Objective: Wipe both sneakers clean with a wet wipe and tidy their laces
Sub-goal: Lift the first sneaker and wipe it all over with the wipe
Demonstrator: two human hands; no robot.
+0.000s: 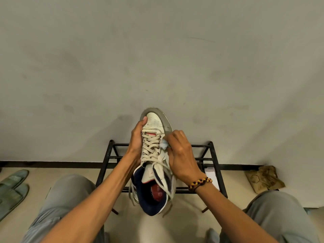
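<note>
A white sneaker (pixel 154 123) with a navy lining, red insole and cream laces is held up in the air, toe pointing away from me. My left hand (pixel 137 139) grips its left side, thumb near the toe cap. My right hand (pixel 180 153) presses a crumpled pale wet wipe (pixel 164 144) against the sneaker's right side beside the laces. Loose lace ends hang down by the heel. The second sneaker is not in view.
A black metal shoe rack (pixel 213 155) stands against the wall behind the sneaker, with a white packet (pixel 210 172) on it. Green slippers (pixel 12 186) lie on the floor at left. A brown crumpled bag (pixel 264 178) lies at right. My knees frame the bottom.
</note>
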